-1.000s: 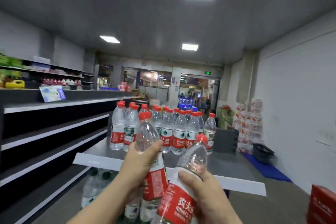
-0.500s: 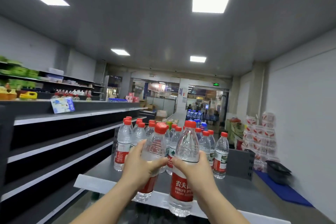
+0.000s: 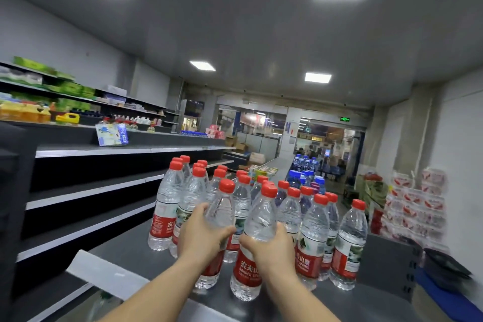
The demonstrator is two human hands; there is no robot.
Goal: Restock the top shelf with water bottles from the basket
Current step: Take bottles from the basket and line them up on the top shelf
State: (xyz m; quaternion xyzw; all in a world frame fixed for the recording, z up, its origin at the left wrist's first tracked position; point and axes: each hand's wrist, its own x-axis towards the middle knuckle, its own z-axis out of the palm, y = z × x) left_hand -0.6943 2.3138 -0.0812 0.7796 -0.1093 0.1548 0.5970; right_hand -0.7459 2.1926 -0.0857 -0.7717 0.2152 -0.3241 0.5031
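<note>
While each hand [image 3: 201,239] [image 3: 271,248] grips one, both bottles [image 3: 220,213] [image 3: 257,232] stand upright on the shelf [image 3: 130,251].

Grey top shelf [image 3: 136,251] under upright water bottles [image 3: 349,238].

Since a second ago, the left hand [image 3: 201,239] and right hand [image 3: 271,249] have carried their two clear plastic, red-capped, red-labelled water bottles up and forward onto the grey top shelf [image 3: 130,251]. The left hand's bottle [image 3: 219,217], tilted before, now stands upright beside the right hand's bottle [image 3: 257,232]. Both now stand just behind the hands, against the shelved row of matching bottles [image 3: 313,230].
</note>
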